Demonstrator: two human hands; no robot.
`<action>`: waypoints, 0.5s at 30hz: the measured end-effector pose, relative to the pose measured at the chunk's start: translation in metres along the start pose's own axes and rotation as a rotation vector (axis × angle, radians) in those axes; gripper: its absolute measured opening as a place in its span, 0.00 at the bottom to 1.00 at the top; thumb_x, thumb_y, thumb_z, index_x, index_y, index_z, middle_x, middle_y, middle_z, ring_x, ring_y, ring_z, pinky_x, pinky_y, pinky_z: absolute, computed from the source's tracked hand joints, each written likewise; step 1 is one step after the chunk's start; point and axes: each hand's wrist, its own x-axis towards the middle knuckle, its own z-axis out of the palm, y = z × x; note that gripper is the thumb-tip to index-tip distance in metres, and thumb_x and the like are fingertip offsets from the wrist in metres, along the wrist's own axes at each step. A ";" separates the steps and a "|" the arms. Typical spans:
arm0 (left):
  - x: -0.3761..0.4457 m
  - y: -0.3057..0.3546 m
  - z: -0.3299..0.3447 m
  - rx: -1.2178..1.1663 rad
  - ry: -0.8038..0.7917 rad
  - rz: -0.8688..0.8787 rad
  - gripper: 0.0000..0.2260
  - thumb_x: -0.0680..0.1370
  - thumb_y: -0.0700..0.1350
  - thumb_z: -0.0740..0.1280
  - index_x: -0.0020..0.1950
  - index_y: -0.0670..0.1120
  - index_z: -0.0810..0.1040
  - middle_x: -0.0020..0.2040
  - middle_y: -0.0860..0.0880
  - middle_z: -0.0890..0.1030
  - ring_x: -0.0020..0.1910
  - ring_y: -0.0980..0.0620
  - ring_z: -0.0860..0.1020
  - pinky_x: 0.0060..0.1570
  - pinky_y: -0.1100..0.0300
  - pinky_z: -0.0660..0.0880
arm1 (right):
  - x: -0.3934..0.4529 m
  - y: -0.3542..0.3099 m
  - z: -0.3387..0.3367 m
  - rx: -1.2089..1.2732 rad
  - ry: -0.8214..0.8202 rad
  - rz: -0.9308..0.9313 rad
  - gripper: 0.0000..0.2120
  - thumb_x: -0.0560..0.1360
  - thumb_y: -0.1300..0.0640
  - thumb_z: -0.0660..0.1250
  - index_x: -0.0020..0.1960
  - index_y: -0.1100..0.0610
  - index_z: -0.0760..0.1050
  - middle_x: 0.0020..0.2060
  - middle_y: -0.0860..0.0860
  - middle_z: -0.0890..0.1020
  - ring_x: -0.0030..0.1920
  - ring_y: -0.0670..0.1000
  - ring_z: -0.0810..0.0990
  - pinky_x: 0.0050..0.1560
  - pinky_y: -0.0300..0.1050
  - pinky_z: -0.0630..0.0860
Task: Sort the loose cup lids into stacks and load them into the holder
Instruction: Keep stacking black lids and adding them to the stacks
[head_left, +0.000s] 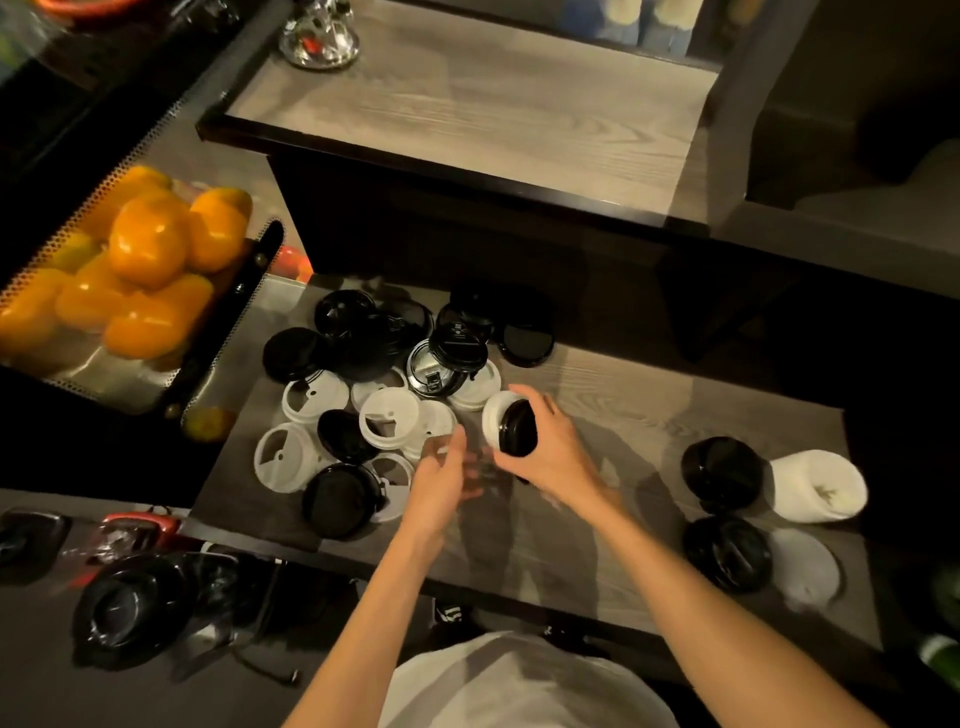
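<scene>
Loose black and white plastic cup lids sit heaped on the grey wood-grain counter, left of centre. Your right hand grips a small black-and-white lid stack just beside the heap. Your left hand is blurred, fingers looking loose, near it. Sorted black stacks and white stacks lie far right, and there's a mesh basket of oranges at the left.

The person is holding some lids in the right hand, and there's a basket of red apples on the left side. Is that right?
Not quite. The head view shows the basket on the left holds orange fruit, not red apples. The rest is right: the right hand holds a few lids, white and black together.
</scene>
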 end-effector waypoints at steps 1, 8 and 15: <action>0.001 0.003 0.003 -0.056 -0.044 -0.035 0.17 0.84 0.59 0.60 0.62 0.48 0.76 0.47 0.47 0.87 0.47 0.50 0.86 0.53 0.46 0.83 | -0.010 -0.006 -0.008 0.015 -0.053 -0.043 0.41 0.69 0.50 0.80 0.77 0.44 0.63 0.70 0.46 0.71 0.67 0.50 0.72 0.66 0.51 0.74; -0.005 0.010 0.024 -0.531 -0.399 -0.208 0.21 0.84 0.58 0.58 0.71 0.48 0.76 0.65 0.40 0.81 0.64 0.44 0.81 0.60 0.48 0.78 | -0.061 -0.020 -0.033 0.048 -0.084 -0.118 0.55 0.60 0.43 0.86 0.76 0.44 0.55 0.76 0.43 0.60 0.69 0.39 0.65 0.67 0.36 0.66; -0.013 -0.007 0.059 -0.536 -0.562 -0.317 0.19 0.81 0.54 0.64 0.65 0.43 0.81 0.63 0.40 0.82 0.60 0.43 0.83 0.49 0.51 0.83 | -0.085 0.003 -0.061 0.040 -0.011 -0.053 0.51 0.62 0.37 0.82 0.78 0.42 0.59 0.76 0.39 0.58 0.70 0.38 0.62 0.69 0.40 0.65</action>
